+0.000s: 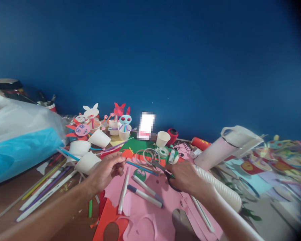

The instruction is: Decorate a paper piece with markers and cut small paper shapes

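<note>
My left hand point(109, 170) is closed in a pinch at the near end of a thin blue stick point(142, 167), which points right, towards the scissors. Just beyond its fingertips is a round orange paper piece point(127, 154). My right hand point(184, 175) is closed round the dark handles of the scissors point(158, 165), whose blades point left and away from me. A green paper face point(139, 174) lies between the hands on pink paper point(150, 214). Several markers point(145, 195) rest on that paper, closer to me.
Paper-cup figures point(124, 129) stand at the back left, near tipped white cups point(88, 162). A plastic bag point(22, 134) fills the left side. Tape rolls point(162, 152), a stack of cups point(222, 190) and a leaning white bottle point(218, 149) lie to the right. A blue wall point(150, 60) rises behind.
</note>
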`<move>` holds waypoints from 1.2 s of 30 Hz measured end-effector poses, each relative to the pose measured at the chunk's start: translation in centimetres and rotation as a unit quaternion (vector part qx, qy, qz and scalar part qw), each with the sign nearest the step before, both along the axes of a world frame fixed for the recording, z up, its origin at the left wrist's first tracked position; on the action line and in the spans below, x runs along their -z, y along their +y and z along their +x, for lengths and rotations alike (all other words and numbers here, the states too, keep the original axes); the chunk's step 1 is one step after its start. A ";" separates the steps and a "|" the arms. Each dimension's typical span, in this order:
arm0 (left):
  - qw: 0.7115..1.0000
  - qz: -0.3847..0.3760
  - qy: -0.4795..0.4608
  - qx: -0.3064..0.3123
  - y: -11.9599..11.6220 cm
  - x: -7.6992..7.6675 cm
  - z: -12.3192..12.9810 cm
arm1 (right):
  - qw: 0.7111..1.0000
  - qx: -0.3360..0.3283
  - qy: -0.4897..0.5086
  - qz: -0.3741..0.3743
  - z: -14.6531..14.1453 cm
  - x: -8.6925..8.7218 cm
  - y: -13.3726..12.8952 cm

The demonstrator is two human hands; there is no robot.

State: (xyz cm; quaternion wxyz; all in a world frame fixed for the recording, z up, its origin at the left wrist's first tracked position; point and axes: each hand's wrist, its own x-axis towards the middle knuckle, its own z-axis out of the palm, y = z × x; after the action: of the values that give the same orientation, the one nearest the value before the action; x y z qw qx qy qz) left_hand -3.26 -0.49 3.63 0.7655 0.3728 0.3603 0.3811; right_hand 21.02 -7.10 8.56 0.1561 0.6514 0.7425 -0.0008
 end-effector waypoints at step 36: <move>1.000 -0.021 0.004 -0.002 -0.7 -0.4 0.6 | 1.000 0.002 0.005 0.004 0.3 0.8 -1.0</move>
State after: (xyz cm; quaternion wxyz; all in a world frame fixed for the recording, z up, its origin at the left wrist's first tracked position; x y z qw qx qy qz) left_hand -2.67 -1.20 4.03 0.7711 0.3573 0.3721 0.3733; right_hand 21.35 -8.10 7.74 0.1499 0.6537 0.7418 -0.0016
